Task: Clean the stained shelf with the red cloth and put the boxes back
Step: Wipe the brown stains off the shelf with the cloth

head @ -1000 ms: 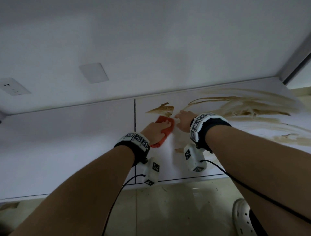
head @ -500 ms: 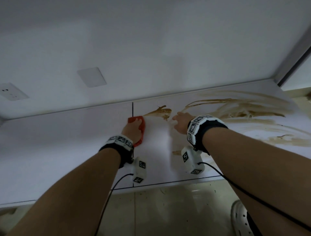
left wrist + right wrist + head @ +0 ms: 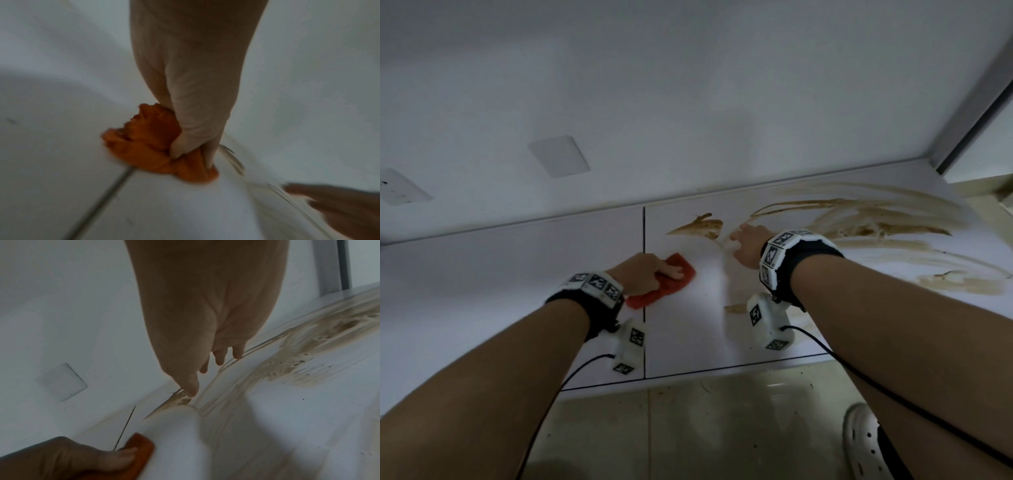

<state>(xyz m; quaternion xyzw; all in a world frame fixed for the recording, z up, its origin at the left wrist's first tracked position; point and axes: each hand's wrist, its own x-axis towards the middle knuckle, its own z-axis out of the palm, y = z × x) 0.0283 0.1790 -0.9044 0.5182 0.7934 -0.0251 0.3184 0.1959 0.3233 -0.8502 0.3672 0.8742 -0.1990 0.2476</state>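
Both your hands are on the white shelf; your left hand presses the bunched red cloth, fingers curled into it, beside the seam; your right hand rests open, fingertips at the brown stains.

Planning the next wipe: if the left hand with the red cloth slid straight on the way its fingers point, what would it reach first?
Likely the small brown stain just beyond the red cloth, this side of the back wall. The left hand points towards it across the shelf, though depth is hard to judge.
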